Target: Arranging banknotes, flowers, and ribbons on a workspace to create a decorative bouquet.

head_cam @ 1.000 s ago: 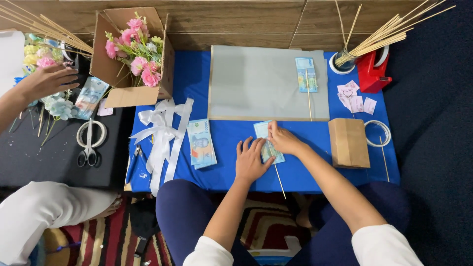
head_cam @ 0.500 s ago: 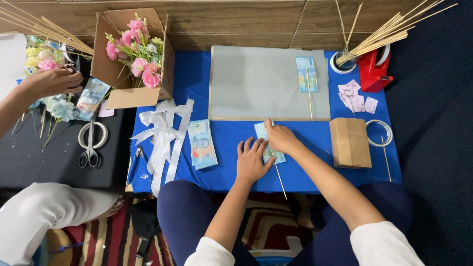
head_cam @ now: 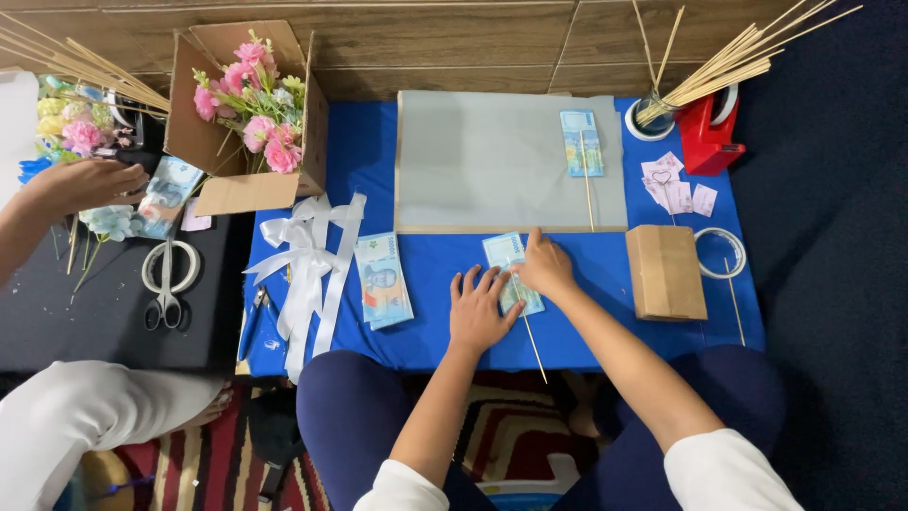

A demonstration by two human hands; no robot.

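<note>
Both of the person's hands rest on a blue-green banknote (head_cam: 511, 270) that lies on the blue cloth (head_cam: 435, 331) just below the grey board (head_cam: 492, 161). The left hand (head_cam: 480, 308) lies flat with fingers spread, pressing the note's lower half; the right hand (head_cam: 544, 265) is curled, fingertips pinching the note's right edge where a thin stick (head_cam: 534, 345) runs out from under it toward the person's lap. A stack of notes (head_cam: 382, 280) lies near the left hand, beside a white ribbon bow (head_cam: 307, 260). On the board's upper right, another note on a stick (head_cam: 581, 144) lies flat. To the right of the hands sits a plain brown paper package (head_cam: 666, 273), rectangular and unmarked, with a clear tape ring (head_cam: 721, 252) just beside it. Above these are small pink paper tags (head_cam: 673, 185), a red tape dispenser (head_cam: 707, 132) and a cup of sticks (head_cam: 653, 114). At upper left an open cardboard box (head_cam: 236, 189) holds pink flowers (head_cam: 248, 90). Farther left, on a black surface, another person's hand (head_cam: 80, 185) reaches among flowers, near white-handled scissors (head_cam: 168, 274); whether it grips anything cannot be told.
</note>
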